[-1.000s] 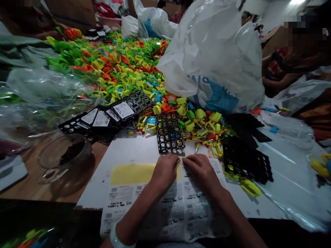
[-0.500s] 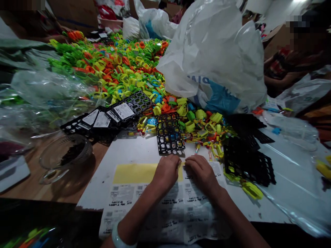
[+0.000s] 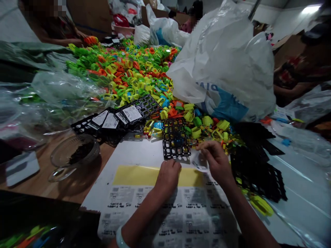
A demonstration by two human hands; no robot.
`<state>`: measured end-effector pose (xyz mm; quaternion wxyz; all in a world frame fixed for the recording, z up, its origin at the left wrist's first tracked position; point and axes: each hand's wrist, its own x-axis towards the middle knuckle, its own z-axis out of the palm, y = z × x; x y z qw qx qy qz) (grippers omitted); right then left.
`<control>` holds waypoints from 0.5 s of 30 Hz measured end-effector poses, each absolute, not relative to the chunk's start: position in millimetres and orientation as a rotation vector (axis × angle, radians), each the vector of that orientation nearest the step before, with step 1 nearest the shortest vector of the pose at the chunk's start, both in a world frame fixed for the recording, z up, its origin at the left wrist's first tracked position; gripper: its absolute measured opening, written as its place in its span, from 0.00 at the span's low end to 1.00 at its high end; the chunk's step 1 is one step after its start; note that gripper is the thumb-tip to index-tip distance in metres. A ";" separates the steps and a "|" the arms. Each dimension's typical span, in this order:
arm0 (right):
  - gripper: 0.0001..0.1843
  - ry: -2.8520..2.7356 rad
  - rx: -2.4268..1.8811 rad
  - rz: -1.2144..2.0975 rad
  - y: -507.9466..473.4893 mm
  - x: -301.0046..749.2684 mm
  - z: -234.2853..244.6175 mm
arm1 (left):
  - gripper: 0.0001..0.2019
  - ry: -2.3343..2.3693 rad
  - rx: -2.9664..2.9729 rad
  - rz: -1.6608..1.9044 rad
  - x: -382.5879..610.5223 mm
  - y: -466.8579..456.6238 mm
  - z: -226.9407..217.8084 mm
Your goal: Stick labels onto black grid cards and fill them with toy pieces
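A sheet of printed white labels (image 3: 160, 220) lies on the white board in front of me, with a bare yellow strip of backing (image 3: 147, 176) along its far edge. My right hand (image 3: 218, 163) is raised over the sheet's far right corner, thumb and fingers pinching a white label (image 3: 200, 163) that hangs loose. My left hand (image 3: 169, 174) rests on the yellow strip with curled fingers; what its fingertips hold, if anything, is hidden. Just beyond it lies a black plastic grid (image 3: 176, 139).
Several black grids with white labels (image 3: 111, 120) are stacked at left, beside a clear cup (image 3: 74, 151). More black grids (image 3: 258, 172) lie at right. Behind are a heap of colourful plastic pieces (image 3: 124, 75) and a large white bag (image 3: 224, 62). Other people sit at both sides.
My right hand has lifted away from the sheet, up and to the right, with a label peeled off in it. The yellow strip now reaches farther right. My left hand stays near the strip.
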<state>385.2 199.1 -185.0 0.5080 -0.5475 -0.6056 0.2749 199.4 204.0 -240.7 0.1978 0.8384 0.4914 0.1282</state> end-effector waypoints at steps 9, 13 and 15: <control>0.07 -2.490 -1.226 0.385 304.6 356.4 -196.6 | 0.11 1.282 2.215 0.904 180.9 185.2 -252.2; 0.07 -2.694 -1.141 0.267 317.6 345.4 -207.2 | 0.11 1.306 2.238 1.001 179.3 185.8 -250.2; 0.06 -2.748 -1.116 0.189 318.6 341.2 -208.8 | 0.13 1.367 2.250 1.008 180.3 190.9 -249.1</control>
